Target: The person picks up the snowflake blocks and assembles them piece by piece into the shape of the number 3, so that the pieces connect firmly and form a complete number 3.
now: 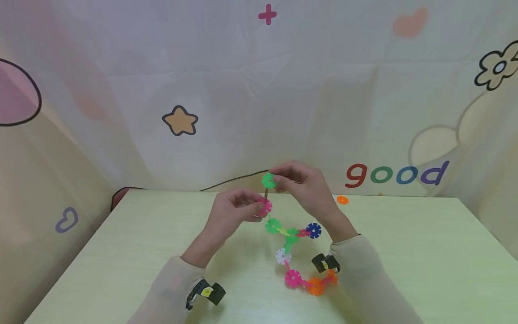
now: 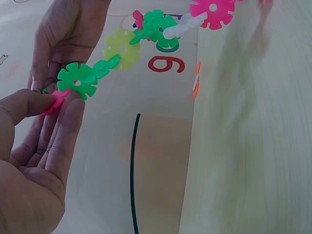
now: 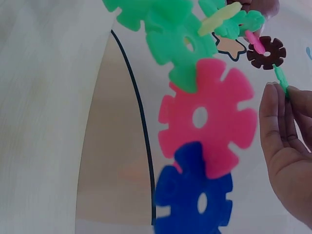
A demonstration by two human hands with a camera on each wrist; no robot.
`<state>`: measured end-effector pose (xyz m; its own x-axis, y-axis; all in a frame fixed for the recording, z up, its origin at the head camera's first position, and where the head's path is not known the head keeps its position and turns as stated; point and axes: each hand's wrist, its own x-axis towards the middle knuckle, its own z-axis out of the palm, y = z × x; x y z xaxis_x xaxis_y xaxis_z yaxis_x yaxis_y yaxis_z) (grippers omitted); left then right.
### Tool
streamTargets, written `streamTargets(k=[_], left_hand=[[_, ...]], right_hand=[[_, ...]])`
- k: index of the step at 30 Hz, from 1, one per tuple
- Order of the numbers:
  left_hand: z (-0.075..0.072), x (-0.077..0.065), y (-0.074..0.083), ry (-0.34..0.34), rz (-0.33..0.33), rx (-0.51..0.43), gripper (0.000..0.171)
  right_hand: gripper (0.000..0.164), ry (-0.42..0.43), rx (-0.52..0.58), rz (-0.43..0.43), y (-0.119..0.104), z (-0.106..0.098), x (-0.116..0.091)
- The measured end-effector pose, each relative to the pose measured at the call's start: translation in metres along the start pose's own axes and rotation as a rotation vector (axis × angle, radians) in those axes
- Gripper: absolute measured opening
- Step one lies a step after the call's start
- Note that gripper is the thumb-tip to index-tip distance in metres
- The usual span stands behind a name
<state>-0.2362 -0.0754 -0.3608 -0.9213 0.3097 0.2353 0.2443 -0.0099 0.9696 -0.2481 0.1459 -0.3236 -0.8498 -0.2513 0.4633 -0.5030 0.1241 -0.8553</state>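
My left hand (image 1: 236,209) pinches a pink notched disc (image 1: 265,207) between thumb and fingers. Above it, my right hand (image 1: 305,184) holds a green notched disc (image 1: 268,181) by its edge. A brown disc (image 3: 266,52) links these two, seen nearly edge-on in the head view. From the pink disc a chain of interlocked discs trails down: a green disc (image 1: 273,226), a yellow one (image 2: 122,48), then another green disc (image 1: 291,235). There it forks, one branch ending in a blue disc (image 1: 313,230), the other running through a white disc (image 1: 283,256) and a pink disc (image 1: 293,279) to orange discs (image 1: 315,286).
A loose orange disc (image 1: 342,200) lies at the far edge of the pale table (image 1: 404,252), beside something white. Behind the table hangs a printed cloth (image 1: 243,112) with a star and the word "good". Both wrists wear small black cameras (image 1: 210,291).
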Motion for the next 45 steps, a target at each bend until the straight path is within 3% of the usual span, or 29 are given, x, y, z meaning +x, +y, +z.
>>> streamTargets(k=[29, 45], left_hand=[[0.0011, -0.0018, 0.0018, 0.014, 0.003, -0.01, 0.017], [0.003, -0.0021, 0.002, 0.034, -0.011, -0.008, 0.014]], right_hand=[[0.015, -0.022, -0.059, -0.002, 0.0002, 0.0004, -0.0002], [0.014, -0.072, -0.147, -0.122, 0.0077, 0.0046, 0.0001]])
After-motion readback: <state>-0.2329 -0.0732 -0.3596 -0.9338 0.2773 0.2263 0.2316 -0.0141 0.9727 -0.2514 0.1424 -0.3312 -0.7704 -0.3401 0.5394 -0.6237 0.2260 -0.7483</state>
